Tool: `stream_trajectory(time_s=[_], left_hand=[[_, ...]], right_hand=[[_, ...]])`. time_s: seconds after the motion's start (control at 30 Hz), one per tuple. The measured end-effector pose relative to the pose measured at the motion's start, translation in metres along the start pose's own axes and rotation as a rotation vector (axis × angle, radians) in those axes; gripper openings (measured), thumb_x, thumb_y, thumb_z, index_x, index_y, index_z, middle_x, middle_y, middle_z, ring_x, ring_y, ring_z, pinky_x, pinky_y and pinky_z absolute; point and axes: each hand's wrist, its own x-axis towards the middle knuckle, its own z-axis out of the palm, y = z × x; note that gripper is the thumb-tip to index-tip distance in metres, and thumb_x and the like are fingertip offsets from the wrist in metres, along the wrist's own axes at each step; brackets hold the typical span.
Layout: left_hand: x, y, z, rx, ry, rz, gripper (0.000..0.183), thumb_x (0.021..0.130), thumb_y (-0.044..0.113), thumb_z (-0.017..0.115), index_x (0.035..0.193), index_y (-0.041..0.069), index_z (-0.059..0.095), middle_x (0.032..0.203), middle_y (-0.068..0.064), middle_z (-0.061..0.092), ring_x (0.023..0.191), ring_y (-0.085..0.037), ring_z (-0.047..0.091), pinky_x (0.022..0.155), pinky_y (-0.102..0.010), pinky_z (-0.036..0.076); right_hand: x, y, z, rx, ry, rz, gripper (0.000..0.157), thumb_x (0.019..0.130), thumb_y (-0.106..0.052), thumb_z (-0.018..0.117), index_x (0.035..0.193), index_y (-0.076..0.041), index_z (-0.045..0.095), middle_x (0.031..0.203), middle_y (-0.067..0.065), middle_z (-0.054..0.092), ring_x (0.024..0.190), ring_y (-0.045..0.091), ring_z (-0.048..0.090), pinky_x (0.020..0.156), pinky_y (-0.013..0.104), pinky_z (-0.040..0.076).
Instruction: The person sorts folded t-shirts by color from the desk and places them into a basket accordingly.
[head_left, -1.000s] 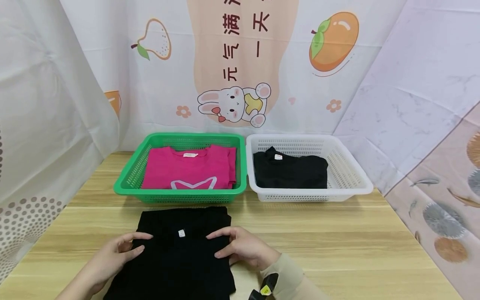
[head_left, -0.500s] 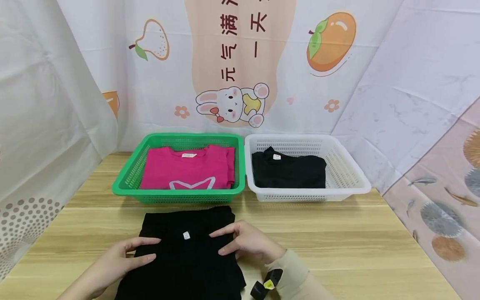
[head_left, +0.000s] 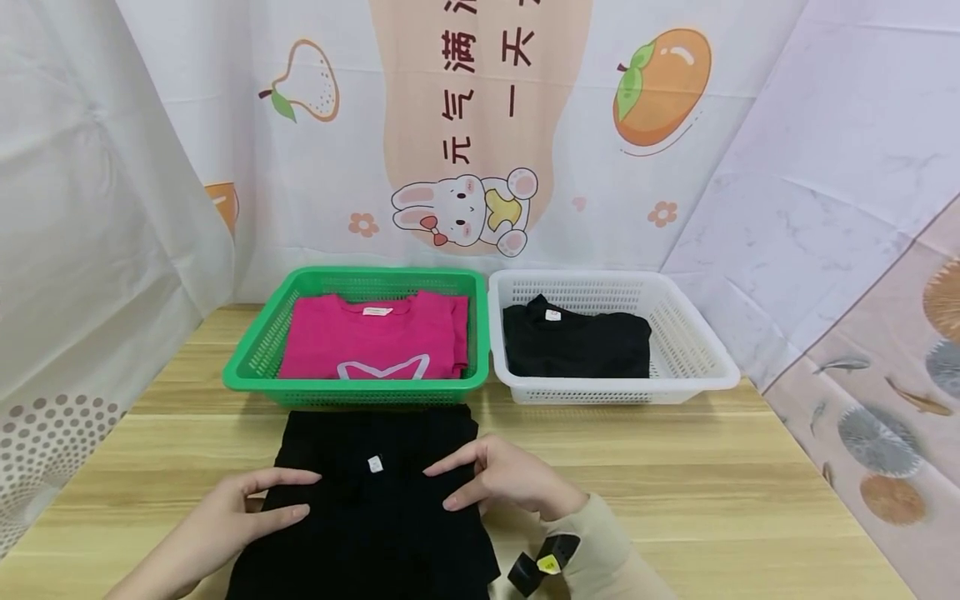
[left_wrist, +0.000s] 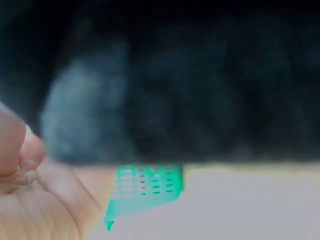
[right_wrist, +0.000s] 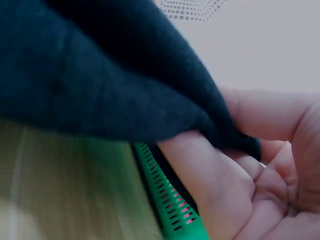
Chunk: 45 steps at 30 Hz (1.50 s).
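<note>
A folded black T-shirt (head_left: 375, 525) with a small white neck label lies in front of the green basket, its near end cut off by the head view's lower edge. My left hand (head_left: 243, 512) grips its left side, thumb and index finger on top, the other fingers hidden beneath. On the opposite side my right hand (head_left: 510, 479) holds the shirt the same way. In the right wrist view the cloth (right_wrist: 100, 85) sags between thumb and fingers, above the wooden surface. The left wrist view is mostly filled by blurred dark cloth (left_wrist: 190, 100) over the palm.
Straight ahead stands a green basket (head_left: 243, 367) holding a folded pink T-shirt (head_left: 375, 337). Touching its right side is a white basket (head_left: 697, 333) with another folded black T-shirt (head_left: 577, 346). A printed curtain (head_left: 315, 208) hangs behind the wooden table (head_left: 675, 483).
Both hands and the black T-shirt have shifted to the right. The shirt's far edge has come slightly closer to the green basket. Both baskets keep their places.
</note>
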Motion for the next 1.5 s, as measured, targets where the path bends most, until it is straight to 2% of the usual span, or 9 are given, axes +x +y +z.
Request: stream_trajectory(time_s=[0.33, 0.63, 0.73, 0.83, 0.9, 0.97, 1.03, 1.13, 1.5], left_hand=[[-0.013, 0.017, -0.003, 0.044, 0.053, 0.017, 0.046, 0.092, 0.029, 0.070, 0.135, 0.014, 0.061, 0.139, -0.018, 0.055, 0.082, -0.014, 0.059, 0.070, -0.025, 0.052], [-0.023, 0.033, -0.005, 0.132, 0.131, 0.069, 0.042, 0.093, 0.031, 0.069, 0.133, 0.021, 0.062, 0.133, -0.010, 0.060, 0.082, -0.007, 0.056, 0.069, -0.023, 0.051], [-0.025, 0.039, -0.005, 0.142, 0.165, 0.095, 0.042, 0.093, 0.030, 0.070, 0.133, 0.021, 0.062, 0.103, -0.002, 0.066, 0.070, -0.009, 0.051, 0.064, -0.022, 0.046], [-0.025, 0.046, -0.004, 0.154, 0.210, 0.114, 0.041, 0.092, 0.031, 0.071, 0.131, 0.024, 0.063, 0.072, 0.006, 0.046, 0.063, -0.010, 0.044, 0.059, -0.023, 0.040], [-0.025, 0.051, -0.003, 0.157, 0.237, 0.119, 0.041, 0.091, 0.032, 0.072, 0.130, 0.027, 0.064, 0.066, 0.007, 0.035, 0.060, -0.011, 0.041, 0.057, -0.024, 0.037], [-0.025, 0.054, -0.004, 0.148, 0.253, 0.125, 0.041, 0.091, 0.033, 0.072, 0.130, 0.028, 0.064, 0.074, 0.007, 0.050, 0.062, -0.010, 0.046, 0.059, -0.023, 0.040], [-0.025, 0.058, -0.005, 0.134, 0.266, 0.123, 0.041, 0.090, 0.036, 0.072, 0.130, 0.031, 0.064, 0.097, 0.003, 0.066, 0.068, -0.007, 0.055, 0.064, -0.022, 0.046], [-0.024, 0.064, -0.007, 0.118, 0.293, 0.124, 0.041, 0.090, 0.040, 0.072, 0.130, 0.034, 0.064, 0.135, 0.000, 0.060, 0.083, -0.007, 0.064, 0.073, -0.022, 0.051], [-0.017, 0.082, -0.003, -0.036, 0.388, 0.136, 0.030, 0.090, 0.037, 0.072, 0.115, 0.022, 0.074, 0.110, 0.021, 0.069, 0.092, -0.002, 0.061, 0.077, -0.018, 0.051]], right_hand=[[-0.015, -0.014, -0.007, 0.019, -0.042, -0.065, 0.039, 0.082, 0.006, 0.073, 0.121, 0.002, 0.069, 0.048, -0.004, 0.048, 0.050, 0.002, 0.051, 0.048, 0.017, 0.034], [-0.027, -0.023, -0.017, 0.010, -0.057, -0.197, 0.041, 0.082, 0.005, 0.072, 0.122, 0.009, 0.065, 0.048, -0.010, 0.053, 0.047, 0.001, 0.053, 0.047, 0.016, 0.033], [-0.031, -0.026, -0.021, 0.007, -0.047, -0.226, 0.042, 0.082, 0.004, 0.073, 0.123, 0.010, 0.064, 0.046, -0.013, 0.049, 0.043, -0.001, 0.045, 0.046, 0.016, 0.030], [-0.034, -0.027, -0.023, 0.007, -0.025, -0.264, 0.041, 0.082, 0.003, 0.073, 0.121, 0.012, 0.064, 0.047, -0.014, 0.050, 0.044, -0.001, 0.046, 0.046, 0.015, 0.031], [-0.036, -0.028, -0.024, 0.001, 0.011, -0.291, 0.041, 0.081, 0.003, 0.074, 0.120, 0.012, 0.064, 0.047, -0.014, 0.049, 0.043, -0.002, 0.042, 0.046, 0.015, 0.035], [-0.037, -0.030, -0.025, 0.005, 0.064, -0.297, 0.040, 0.081, 0.003, 0.074, 0.119, 0.012, 0.065, 0.047, -0.015, 0.049, 0.043, -0.003, 0.041, 0.049, 0.014, 0.040], [-0.039, -0.031, -0.025, 0.001, 0.138, -0.300, 0.040, 0.080, 0.002, 0.075, 0.118, 0.011, 0.066, 0.047, -0.014, 0.048, 0.043, -0.001, 0.037, 0.050, 0.015, 0.042], [-0.040, -0.034, -0.024, 0.015, 0.253, -0.290, 0.041, 0.079, 0.000, 0.076, 0.117, 0.009, 0.067, 0.051, -0.012, 0.048, 0.047, 0.002, 0.039, 0.053, 0.017, 0.044], [-0.040, -0.034, -0.025, 0.205, 0.472, -0.326, 0.032, 0.081, -0.002, 0.075, 0.112, -0.010, 0.076, 0.058, -0.010, 0.045, 0.058, 0.003, 0.047, 0.059, 0.018, 0.045]])
